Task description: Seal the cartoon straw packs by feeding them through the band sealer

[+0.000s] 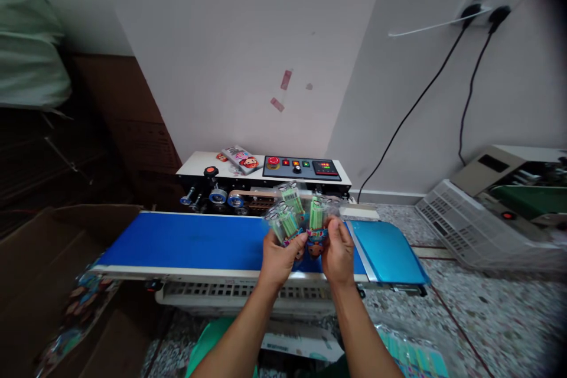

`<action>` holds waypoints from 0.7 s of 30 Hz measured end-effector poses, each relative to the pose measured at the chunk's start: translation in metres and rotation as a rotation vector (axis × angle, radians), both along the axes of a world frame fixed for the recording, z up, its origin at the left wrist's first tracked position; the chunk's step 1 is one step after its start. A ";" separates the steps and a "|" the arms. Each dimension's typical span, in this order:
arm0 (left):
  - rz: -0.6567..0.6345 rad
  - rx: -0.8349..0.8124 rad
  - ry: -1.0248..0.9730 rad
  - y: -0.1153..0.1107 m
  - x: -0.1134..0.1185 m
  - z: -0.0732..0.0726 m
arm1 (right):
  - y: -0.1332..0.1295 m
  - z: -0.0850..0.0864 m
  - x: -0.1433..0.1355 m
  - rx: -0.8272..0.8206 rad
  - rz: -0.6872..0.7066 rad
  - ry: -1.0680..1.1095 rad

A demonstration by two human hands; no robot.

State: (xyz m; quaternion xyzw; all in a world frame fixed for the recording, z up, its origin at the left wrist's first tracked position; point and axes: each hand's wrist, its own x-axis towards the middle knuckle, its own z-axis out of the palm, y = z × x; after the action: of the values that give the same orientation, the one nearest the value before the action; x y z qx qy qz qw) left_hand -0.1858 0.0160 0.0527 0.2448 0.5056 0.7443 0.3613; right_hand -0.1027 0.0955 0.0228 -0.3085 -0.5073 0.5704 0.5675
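Note:
My left hand (278, 261) is closed on clear plastic packets (286, 220) with green stick-like contents and a cartoon figure near the bottom. At least two overlap there, fanned out, and one shows a barcode. A similar packet (316, 217) is pinched in my right hand (339, 253), thumb towards its edge. Both hands are side by side above the blue conveyor belt (186, 242). Behind them stands the sealing machine (345, 176), its control panel (283, 170) carrying a red knob, buttons and a lit display. The fingers behind the packets are hidden.
Cartoon-printed packs (241, 157) lie on the machine top. At the left, an open cardboard box (26, 260) holds printed packets. More green packets (411, 354) lie at lower right. A white plastic basket (456, 224) stands by another machine (491, 168); black cables (419, 100) run to a wall socket.

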 end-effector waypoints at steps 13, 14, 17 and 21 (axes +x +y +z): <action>0.125 0.019 0.019 -0.001 -0.005 -0.004 | 0.000 0.013 -0.014 -0.039 -0.116 0.033; 0.115 0.010 0.024 -0.001 -0.005 -0.004 | 0.001 0.013 -0.015 -0.004 -0.131 0.021; 0.117 -0.010 0.040 0.000 -0.006 -0.006 | 0.000 0.016 -0.016 0.102 -0.145 -0.040; 0.219 -0.004 0.084 0.001 -0.008 -0.010 | -0.003 0.022 -0.018 0.174 -0.128 -0.124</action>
State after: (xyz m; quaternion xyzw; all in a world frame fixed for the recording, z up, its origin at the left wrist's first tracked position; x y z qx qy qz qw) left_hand -0.1938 0.0172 0.0423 0.2185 0.5453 0.7674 0.2567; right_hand -0.1207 0.0922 0.0449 -0.3245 -0.5681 0.4667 0.5951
